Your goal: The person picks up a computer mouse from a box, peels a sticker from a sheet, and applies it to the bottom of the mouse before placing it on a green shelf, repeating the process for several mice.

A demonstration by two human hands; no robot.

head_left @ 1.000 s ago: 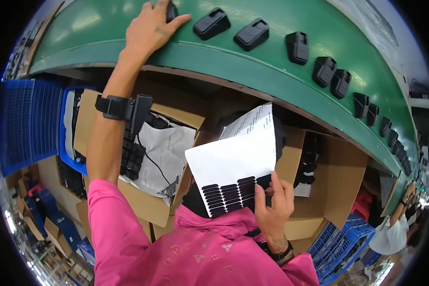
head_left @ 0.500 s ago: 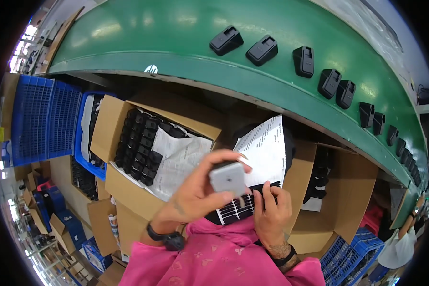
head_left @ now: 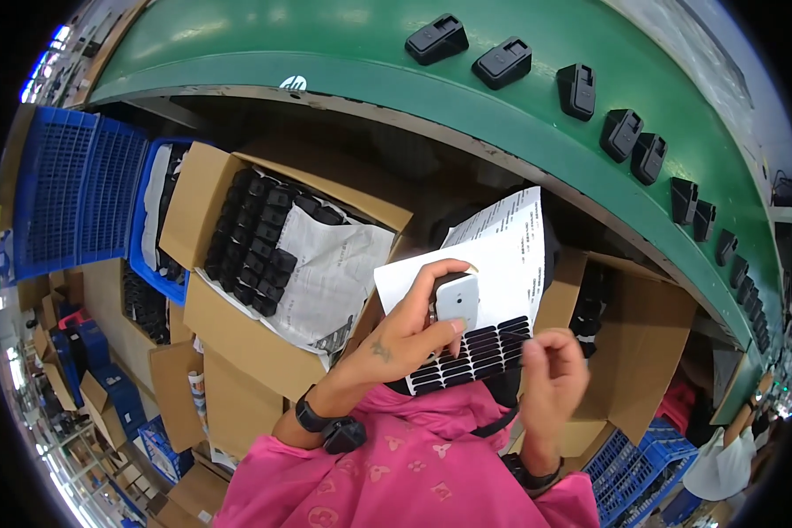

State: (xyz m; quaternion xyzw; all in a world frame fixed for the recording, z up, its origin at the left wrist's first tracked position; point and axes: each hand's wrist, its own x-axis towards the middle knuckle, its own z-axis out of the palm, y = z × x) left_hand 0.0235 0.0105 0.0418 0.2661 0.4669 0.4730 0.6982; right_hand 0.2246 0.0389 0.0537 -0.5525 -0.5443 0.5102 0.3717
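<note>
My left hand [head_left: 405,339] is wrapped round a small block [head_left: 458,299] with dark sides and a pale grey flat face turned up. Its exact kind does not show. Under it, across my lap, lies a sticker sheet [head_left: 475,363] with rows of black rounded strips on white backing. White printed paper [head_left: 510,251] spreads just beyond the sheet. By the sheet's right edge, my right hand [head_left: 556,378] is closed in a pinch; whatever is between its fingertips is too small to make out.
Black charging cradles [head_left: 502,63] stand in a row on the green bench [head_left: 343,75]. At left, an open carton [head_left: 264,348] holds many black pieces under paper, beside a blue crate [head_left: 79,194]. Another open carton [head_left: 647,343] stands at right, with a blue basket [head_left: 638,466] below.
My right hand has lifted off the sticker sheet and moved right, fingers now pinched. My left hand has shifted right with the block, over the sheet. The view has shifted slightly.
</note>
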